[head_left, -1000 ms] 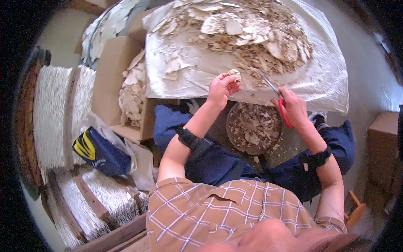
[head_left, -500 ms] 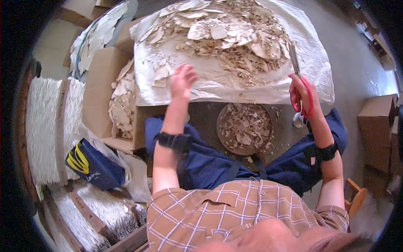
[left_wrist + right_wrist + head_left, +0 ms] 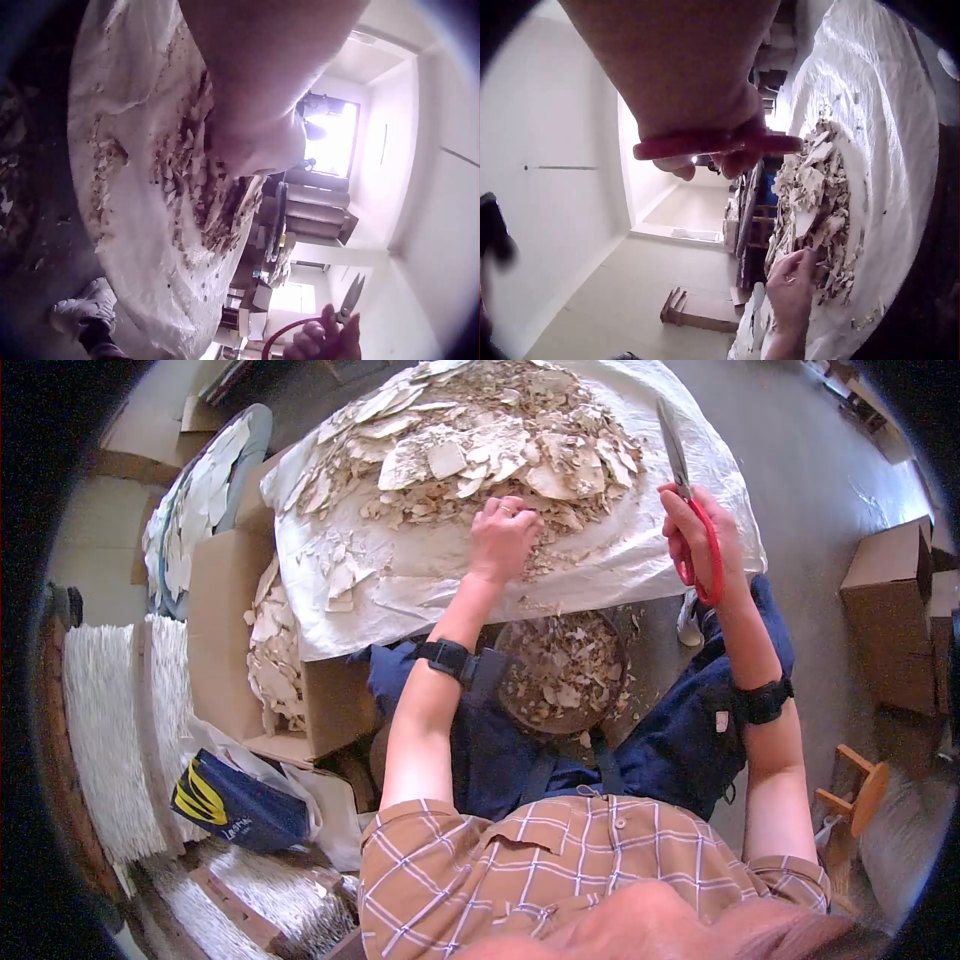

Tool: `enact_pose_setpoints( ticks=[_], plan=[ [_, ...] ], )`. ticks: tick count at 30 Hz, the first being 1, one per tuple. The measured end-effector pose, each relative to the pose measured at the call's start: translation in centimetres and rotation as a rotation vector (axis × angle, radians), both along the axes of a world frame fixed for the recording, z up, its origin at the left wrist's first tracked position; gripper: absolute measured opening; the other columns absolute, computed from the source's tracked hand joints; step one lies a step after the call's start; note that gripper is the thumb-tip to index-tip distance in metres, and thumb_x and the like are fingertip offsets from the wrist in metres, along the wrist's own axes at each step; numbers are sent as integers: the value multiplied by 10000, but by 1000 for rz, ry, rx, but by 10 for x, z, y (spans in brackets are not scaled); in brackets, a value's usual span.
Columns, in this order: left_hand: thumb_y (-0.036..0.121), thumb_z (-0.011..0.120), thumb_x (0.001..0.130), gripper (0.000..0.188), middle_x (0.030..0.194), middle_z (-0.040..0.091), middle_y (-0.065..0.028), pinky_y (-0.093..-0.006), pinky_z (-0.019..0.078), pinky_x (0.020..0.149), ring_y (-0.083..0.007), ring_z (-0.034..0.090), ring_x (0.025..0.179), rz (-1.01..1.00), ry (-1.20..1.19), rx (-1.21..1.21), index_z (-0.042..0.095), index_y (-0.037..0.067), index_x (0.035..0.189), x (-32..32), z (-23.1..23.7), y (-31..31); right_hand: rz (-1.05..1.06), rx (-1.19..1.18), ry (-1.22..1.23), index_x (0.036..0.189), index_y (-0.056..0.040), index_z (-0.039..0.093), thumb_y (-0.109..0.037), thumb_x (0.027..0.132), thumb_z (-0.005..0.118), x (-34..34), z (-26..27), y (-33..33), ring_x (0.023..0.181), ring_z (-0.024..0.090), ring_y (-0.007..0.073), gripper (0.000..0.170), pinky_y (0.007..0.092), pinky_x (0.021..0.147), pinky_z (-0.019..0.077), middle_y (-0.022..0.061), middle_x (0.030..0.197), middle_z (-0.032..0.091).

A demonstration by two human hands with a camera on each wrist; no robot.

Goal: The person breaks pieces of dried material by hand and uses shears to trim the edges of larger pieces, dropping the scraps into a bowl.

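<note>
My left hand (image 3: 502, 540) reaches palm down to the near edge of a heap of pale, flat dried pieces (image 3: 455, 460) on a white sheet (image 3: 400, 605). Its fingertips dip in among the smaller bits; I cannot tell whether they pinch one. From the right wrist view, this left hand (image 3: 789, 289) shows with bent fingers against the heap's side. Raised over the sheet's right side, my right hand (image 3: 728, 540) grips scissors (image 3: 674, 450) by their red handles, blades pointing away from me. The left wrist view also shows the scissors (image 3: 351, 296).
A round basin (image 3: 555, 728) of small scraps stands on the floor between the legs. To the left are an open cardboard box (image 3: 225, 625) of pale pieces, a blue bag (image 3: 240, 800) and white stacks (image 3: 110, 740). A wooden stool (image 3: 860, 790) and carton (image 3: 890, 610) are at right.
My left hand, which held a small pale piece a second ago, swung left with fingers spread, then came right to the heap. The right hand drew away rightward with the scissors. The head view shifted right.
</note>
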State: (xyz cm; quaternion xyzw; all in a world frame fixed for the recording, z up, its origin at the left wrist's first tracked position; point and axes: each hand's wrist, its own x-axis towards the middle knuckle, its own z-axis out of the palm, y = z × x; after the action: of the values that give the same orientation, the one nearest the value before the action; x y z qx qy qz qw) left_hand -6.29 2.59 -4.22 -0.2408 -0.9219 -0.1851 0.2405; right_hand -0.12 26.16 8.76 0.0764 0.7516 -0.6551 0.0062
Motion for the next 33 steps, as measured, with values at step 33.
enact_pose_setpoints(
  ticks=[33],
  plan=[
    [78, 507, 854, 94, 862, 600, -94, -335, 533, 698, -194, 606, 796, -294, -984, 1936, 492, 35, 936, 31, 37, -9, 280, 839, 463, 945, -53, 499, -363, 739, 612, 10, -52, -73, 772, 563, 309, 390, 397, 653, 454, 148, 802, 555]
  ],
)
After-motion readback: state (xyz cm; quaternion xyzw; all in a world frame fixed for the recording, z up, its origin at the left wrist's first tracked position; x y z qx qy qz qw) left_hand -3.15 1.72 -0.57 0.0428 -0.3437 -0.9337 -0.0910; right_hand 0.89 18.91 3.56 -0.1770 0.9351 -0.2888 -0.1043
